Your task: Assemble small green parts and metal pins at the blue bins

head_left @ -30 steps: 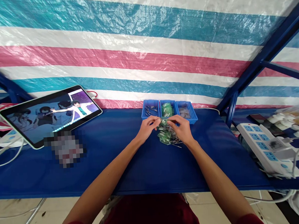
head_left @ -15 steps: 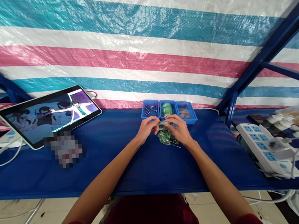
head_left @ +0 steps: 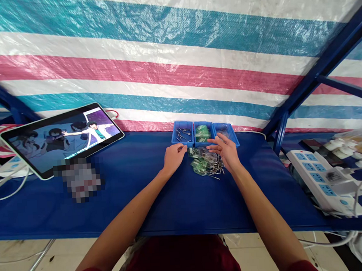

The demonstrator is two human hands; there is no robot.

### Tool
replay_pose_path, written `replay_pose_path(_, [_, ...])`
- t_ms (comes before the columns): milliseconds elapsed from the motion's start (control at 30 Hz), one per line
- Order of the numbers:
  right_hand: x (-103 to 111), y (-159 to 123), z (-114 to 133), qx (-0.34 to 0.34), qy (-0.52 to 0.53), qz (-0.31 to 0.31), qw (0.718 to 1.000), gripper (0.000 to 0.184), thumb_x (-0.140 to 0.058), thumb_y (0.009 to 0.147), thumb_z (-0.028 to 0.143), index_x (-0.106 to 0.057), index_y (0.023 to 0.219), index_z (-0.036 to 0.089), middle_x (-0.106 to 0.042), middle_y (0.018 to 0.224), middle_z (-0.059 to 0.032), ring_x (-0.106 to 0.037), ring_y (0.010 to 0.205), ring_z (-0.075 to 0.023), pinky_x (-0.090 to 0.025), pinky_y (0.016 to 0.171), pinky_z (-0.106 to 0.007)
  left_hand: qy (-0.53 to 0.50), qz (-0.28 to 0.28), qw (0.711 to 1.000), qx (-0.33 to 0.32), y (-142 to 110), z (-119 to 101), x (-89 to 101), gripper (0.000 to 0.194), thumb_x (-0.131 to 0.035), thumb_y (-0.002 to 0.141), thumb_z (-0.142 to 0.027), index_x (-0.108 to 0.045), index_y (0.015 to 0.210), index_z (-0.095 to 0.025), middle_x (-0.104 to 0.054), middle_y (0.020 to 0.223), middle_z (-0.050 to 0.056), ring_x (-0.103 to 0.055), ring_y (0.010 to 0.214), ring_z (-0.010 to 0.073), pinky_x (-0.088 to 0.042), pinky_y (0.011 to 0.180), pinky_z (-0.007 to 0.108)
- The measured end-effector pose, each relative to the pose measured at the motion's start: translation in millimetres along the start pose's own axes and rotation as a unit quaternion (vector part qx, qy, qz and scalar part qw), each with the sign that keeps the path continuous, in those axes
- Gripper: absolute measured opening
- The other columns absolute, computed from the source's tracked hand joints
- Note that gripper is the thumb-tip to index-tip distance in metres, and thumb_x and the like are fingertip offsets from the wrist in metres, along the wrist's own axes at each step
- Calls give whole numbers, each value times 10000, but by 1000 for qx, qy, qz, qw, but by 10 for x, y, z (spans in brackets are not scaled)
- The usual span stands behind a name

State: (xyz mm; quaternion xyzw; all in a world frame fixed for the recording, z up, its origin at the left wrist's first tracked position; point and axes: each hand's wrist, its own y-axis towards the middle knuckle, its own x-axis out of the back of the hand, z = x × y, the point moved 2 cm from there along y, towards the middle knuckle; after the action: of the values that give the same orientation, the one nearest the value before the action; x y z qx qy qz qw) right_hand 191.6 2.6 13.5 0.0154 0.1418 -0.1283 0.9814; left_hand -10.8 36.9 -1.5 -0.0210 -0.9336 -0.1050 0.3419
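Note:
My left hand (head_left: pixel 174 157) is closed at the left of a mixed pile, thumb and fingertips pressed together; whatever they pinch is too small to make out. Across the pile, my right hand (head_left: pixel 228 152) has its fingers apart and nothing visible in them. The pile holds small green packets (head_left: pixel 201 167), clear packets and many thin metal rods (head_left: pixel 218 166). Just behind it stand three blue bins side by side. Metal rods lie in the left bin (head_left: pixel 177 141), green packets in the middle bin (head_left: pixel 202 144). My right fingers partly hide clear packets in the right bin (head_left: pixel 235 138).
A tablet (head_left: pixel 63 137) playing a cartoon leans at the left, with cables around it and a blurred-out item in front. White power strips (head_left: pixel 315 175) with plugs lie at the right. Blue frame bars (head_left: pixel 312 68) and a striped tarp (head_left: pixel 176 74) stand behind the blue tabletop (head_left: pixel 188 205).
My hands have moved apart from above the pile. The right has gone right and opened its fingers; the left has shifted slightly left. More of the pile now shows.

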Motion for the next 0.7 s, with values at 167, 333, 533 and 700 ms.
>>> replay_pose_path(167, [49, 44, -42, 46, -47, -37, 997, 450, -667, 746, 384, -568, 1138, 184, -708, 804, -36, -658, 582, -169, -558, 587, -321, 123, 44, 991, 17, -40, -11, -47, 213, -560, 858, -333, -705, 977, -232, -704, 772, 20, -634, 767, 211, -395, 643, 269])
replay_pose_path(333, [13, 1, -61, 188, -252, 16, 949, 325, -547, 851, 433, -670, 1023, 186, -703, 983, -109, -680, 816, -241, -571, 677, -386, 185, 51, 981, 18, -54, -47, -81, 311, -526, 888, -434, -695, 1063, -241, -723, 843, 46, -656, 840, 245, -434, 685, 287])
replay_pose_path(533, [-167, -46, -161, 346, -528, 112, 767, 458, -357, 975, 412, -570, 1312, 186, -520, 1407, -110, -369, 1374, -268, -295, 1130, -484, 181, 53, 982, 32, -24, -39, -102, 246, -563, 870, -416, -710, 980, -253, -724, 844, 27, -652, 842, 217, -430, 691, 267])
replay_pose_path(700, [-204, 39, -291, 307, -630, 133, 701, 547, -295, 990, 449, -407, 1455, 183, -401, 1505, -88, -221, 1446, -278, -153, 1171, -525, 139, 36, 989, 35, -6, -13, -102, 169, -573, 844, -314, -717, 903, -249, -708, 776, 5, -631, 777, 179, -401, 643, 247])
